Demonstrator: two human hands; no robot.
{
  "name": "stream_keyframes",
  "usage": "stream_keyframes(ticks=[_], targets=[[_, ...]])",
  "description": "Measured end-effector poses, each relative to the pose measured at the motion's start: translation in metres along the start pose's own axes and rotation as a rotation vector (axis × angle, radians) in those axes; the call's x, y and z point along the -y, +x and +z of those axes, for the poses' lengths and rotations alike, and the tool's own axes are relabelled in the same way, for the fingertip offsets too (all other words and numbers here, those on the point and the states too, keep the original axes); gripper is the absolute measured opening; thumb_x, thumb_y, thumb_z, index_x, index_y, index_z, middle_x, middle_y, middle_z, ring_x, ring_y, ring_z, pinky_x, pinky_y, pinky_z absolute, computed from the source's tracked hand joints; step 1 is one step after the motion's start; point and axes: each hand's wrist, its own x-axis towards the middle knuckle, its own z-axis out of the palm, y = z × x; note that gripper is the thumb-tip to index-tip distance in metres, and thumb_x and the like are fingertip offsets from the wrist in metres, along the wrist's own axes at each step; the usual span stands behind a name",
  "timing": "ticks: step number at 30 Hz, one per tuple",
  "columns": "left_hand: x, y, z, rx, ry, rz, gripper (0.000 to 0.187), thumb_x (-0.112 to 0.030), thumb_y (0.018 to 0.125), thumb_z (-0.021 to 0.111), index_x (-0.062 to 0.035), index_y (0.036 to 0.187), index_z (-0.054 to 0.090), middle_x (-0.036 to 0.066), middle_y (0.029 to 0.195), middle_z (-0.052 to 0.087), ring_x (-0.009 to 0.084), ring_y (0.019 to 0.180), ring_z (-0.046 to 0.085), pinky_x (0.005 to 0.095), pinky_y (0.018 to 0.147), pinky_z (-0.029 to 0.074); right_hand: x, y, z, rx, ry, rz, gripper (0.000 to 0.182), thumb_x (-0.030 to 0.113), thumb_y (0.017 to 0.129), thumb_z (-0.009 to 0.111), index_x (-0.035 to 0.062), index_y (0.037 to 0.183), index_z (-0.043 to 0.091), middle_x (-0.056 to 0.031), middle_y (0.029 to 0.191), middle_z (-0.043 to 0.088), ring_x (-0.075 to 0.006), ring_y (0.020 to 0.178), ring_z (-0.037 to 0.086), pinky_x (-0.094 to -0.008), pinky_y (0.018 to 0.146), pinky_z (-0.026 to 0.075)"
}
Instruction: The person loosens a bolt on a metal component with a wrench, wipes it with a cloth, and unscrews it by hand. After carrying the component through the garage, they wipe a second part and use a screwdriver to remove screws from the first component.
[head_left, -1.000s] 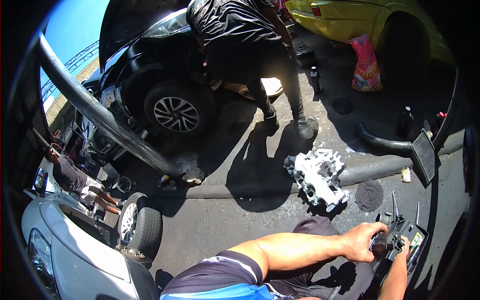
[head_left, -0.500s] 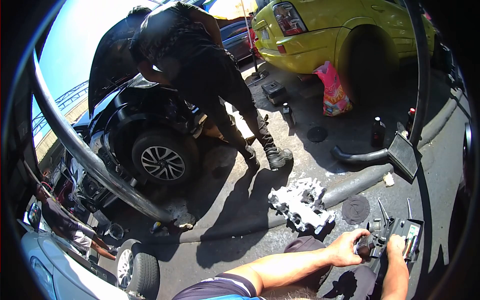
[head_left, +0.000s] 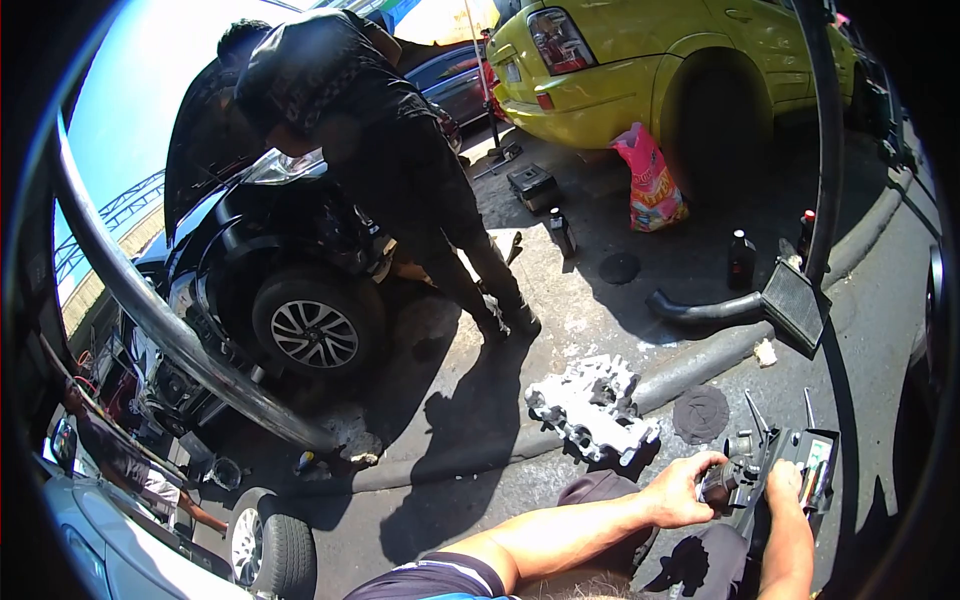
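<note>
My left hand (head_left: 682, 492) curls around the dark rounded body of an engine part (head_left: 718, 482), thumb and fingers on its near side. A round metal piece (head_left: 741, 446) sits at the part's upper end. Close by on the right, my right hand (head_left: 784, 486) is closed against the part's right side, and its fingers hide whatever they grip. Beside that hand is a black tray-like case (head_left: 808, 440) with a green-and-white label, and two thin metal rods rise behind it. A silvery cast engine part (head_left: 594, 405) lies on the ground ahead of my left hand.
A person in dark clothes (head_left: 345, 100) bends into a black car with its hood up. A radiator-like core (head_left: 797, 305) with a black hose, dark bottles (head_left: 741, 262) and a pink bag (head_left: 650, 180) lie farther off. A loose wheel (head_left: 285, 545) and metal pole (head_left: 165, 310) are left.
The person at the black car has stepped their feet closer together and leaned left. The view has shifted slightly. Both my hands keep nearly the same hold.
</note>
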Motion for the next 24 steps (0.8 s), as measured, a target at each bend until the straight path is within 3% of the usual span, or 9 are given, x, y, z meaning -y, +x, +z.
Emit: stream_keyframes(ticks=[12,16,17,18,21,22,23,24], targets=[[0.002,-0.001,0.001,-0.007,-0.040,-0.052,0.071,-0.013,0.065,0.075,0.0029,0.130,0.053,0.017,0.107,0.068,0.0208,0.100,0.064,0.0348,0.092,0.050,-0.001,-0.010,-0.001,-0.014,0.056,0.001,0.026,0.016,0.094,0.055,0.0016,0.110,0.071,-0.0214,0.113,0.070,-0.0368,0.108,0.068,-0.0443,0.093,0.056],[0.008,0.001,0.010,0.045,-0.076,-0.154,0.077,-0.011,0.064,0.076,0.0051,0.134,0.050,0.016,0.117,0.064,0.0175,0.110,0.059,0.0327,0.100,0.046,-0.017,0.001,0.017,-0.017,0.122,0.027,0.026,0.013,0.096,0.054,0.0007,0.113,0.068,-0.0215,0.115,0.070,-0.0380,0.110,0.067,-0.0450,0.093,0.055],[0.011,0.001,0.006,0.026,-0.079,-0.094,0.077,-0.011,0.064,0.077,0.0051,0.134,0.050,0.015,0.118,0.064,0.0182,0.111,0.059,0.0330,0.101,0.046,-0.022,0.006,0.026,-0.048,0.186,0.041,0.025,0.012,0.096,0.054,0.0001,0.114,0.066,-0.0215,0.115,0.070,-0.0387,0.110,0.067,-0.0454,0.093,0.054],[0.013,0.004,-0.004,0.000,-0.076,-0.033,0.077,-0.011,0.064,0.078,0.0051,0.134,0.050,0.015,0.119,0.064,0.0190,0.112,0.059,0.0334,0.102,0.045,-0.025,0.017,0.037,-0.080,0.302,0.027,0.020,0.012,0.095,0.056,0.0005,0.110,0.064,-0.0189,0.107,0.068,-0.0339,0.100,0.066,-0.0432,0.083,0.054],[0.011,-0.003,0.019,0.065,-0.304,-0.310,0.075,-0.008,0.062,0.083,0.0010,0.131,0.054,0.010,0.119,0.065,0.0154,0.110,0.060,0.0322,0.099,0.048,-0.072,0.026,0.100,0.131,1.027,0.217,0.014,0.014,0.093,0.063,0.0016,0.098,0.059,-0.0111,0.082,0.065,-0.0194,0.069,0.063,-0.0365,0.055,0.051],[0.002,-0.001,0.015,0.065,-0.352,-0.382,0.072,-0.004,0.064,0.082,-0.0002,0.131,0.054,0.009,0.118,0.065,0.0147,0.107,0.061,0.0326,0.096,0.051,-0.061,0.013,0.080,0.166,1.416,0.265,0.010,0.012,0.095,0.061,0.0045,0.102,0.059,-0.0042,0.078,0.060,-0.0084,0.063,0.056,-0.0252,0.045,0.043],[0.020,0.002,0.018,-0.002,-0.443,-0.271,0.075,-0.008,0.061,0.085,0.0008,0.129,0.055,0.007,0.109,0.065,0.0127,0.093,0.063,0.0289,0.082,0.055,-0.053,0.011,0.060,0.210,1.678,0.306,0.008,0.010,0.098,0.058,0.0058,0.105,0.059,-0.0015,0.079,0.058,-0.0087,0.063,0.055,-0.0220,0.048,0.044],[0.027,0.013,0.007,0.012,-0.508,-0.262,0.072,-0.004,0.063,0.083,0.0023,0.128,0.054,0.009,0.114,0.064,0.0141,0.096,0.064,0.0309,0.084,0.056,-0.031,0.012,0.025,0.182,1.871,0.269,0.009,0.009,0.098,0.059,0.0063,0.107,0.058,-0.0016,0.082,0.059,-0.0088,0.064,0.055,-0.0226,0.050,0.044]])
